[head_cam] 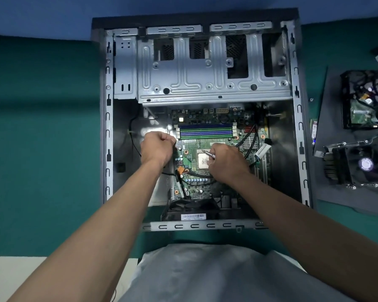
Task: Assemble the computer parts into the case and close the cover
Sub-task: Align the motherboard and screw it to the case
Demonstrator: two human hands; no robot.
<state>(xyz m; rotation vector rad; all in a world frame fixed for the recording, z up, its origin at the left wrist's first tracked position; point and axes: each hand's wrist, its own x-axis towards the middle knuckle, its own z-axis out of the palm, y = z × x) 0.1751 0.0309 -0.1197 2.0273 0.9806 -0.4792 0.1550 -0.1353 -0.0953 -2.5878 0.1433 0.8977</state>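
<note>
Inside the open grey metal computer case, lying on the green desk, the right hand grips a thin silver metal rod over the green motherboard, while the left hand is clenched at the board's left edge, and I cannot tell if it holds something.

Nothing is legible; the barcode label on the fan is blurred.
</note>
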